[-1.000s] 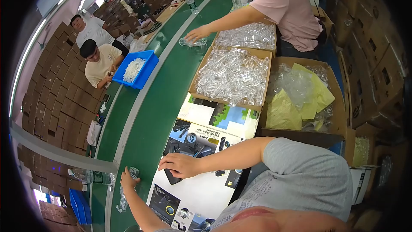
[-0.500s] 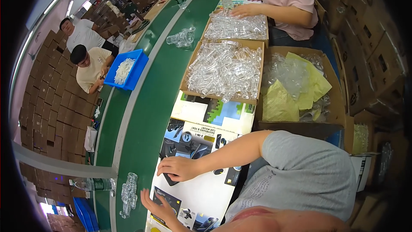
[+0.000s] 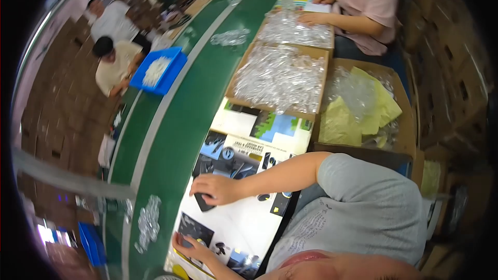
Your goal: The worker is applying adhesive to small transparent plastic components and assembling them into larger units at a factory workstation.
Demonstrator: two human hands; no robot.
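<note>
My right hand [image 3: 217, 189] is palm down, its fingers bent over a small black flat thing [image 3: 203, 203] with rounded corners. Its exact kind is partly hidden under the palm. Nearer the lower edge, my left hand [image 3: 192, 249] is at the left border of a white printed cardboard sheet [image 3: 218, 228], fingers bent, a gap showing beside the thumb and nothing visible in them. Both hands are over this sheet, which bears dark product pictures. Left of it, several clear plastic tube-shaped pieces [image 3: 149, 224] lie on the green tabletop [image 3: 168, 140].
Beyond the sheet stands a carton heaped with clear plastic pieces [image 3: 277, 78], then another like it [image 3: 295, 28] beside a co-worker in pink [image 3: 363, 5]. A carton with yellow paper [image 3: 340, 122] is at right. Across the table, a blue bin [image 3: 174, 70] holds white parts near two people.
My left hand has come down from a raised, spread pose to the sheet's left border. The right hand stays on the black thing. The whole view has shifted slightly and blurred.
</note>
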